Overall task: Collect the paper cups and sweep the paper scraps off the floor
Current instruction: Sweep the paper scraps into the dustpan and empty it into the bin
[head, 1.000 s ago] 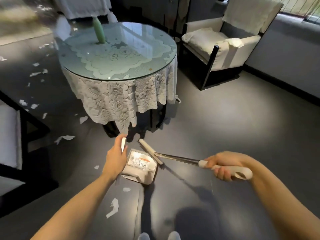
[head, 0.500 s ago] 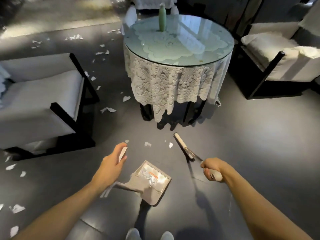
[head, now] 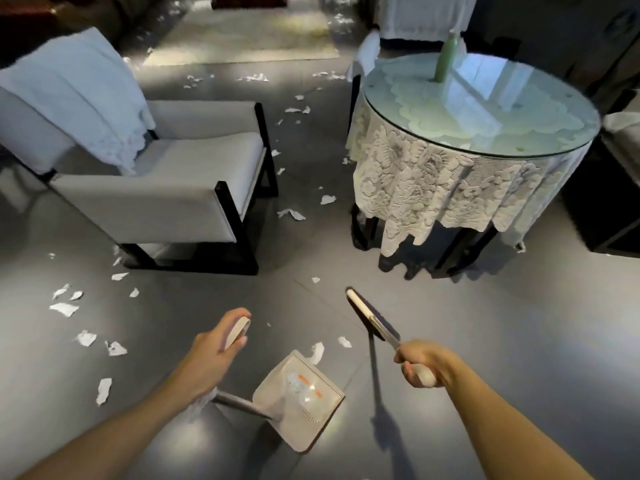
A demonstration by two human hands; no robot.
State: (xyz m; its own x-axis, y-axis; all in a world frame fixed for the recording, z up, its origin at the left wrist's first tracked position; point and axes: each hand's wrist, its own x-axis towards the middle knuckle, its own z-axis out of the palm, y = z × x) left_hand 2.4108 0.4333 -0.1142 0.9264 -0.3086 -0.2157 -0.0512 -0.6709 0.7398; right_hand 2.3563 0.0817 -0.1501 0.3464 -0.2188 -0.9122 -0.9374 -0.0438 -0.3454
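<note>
Left hand [head: 221, 344] gripped the dustpan [head: 301, 400] handle, its mouth near the paper scraps [head: 317, 353]; right hand [head: 420, 365] clasped the broom [head: 363, 311], presumably angled to sweep them in.

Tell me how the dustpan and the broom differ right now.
The dustpan is gripped by the left hand, the broom by the right hand. The dustpan ends in a broad open tray, the broom in a narrow bar-shaped head. The dustpan's tray lies near the person, while the broom's head reaches farther out toward the round table. Both are pale, long-handled and held by the handle's end.
</note>
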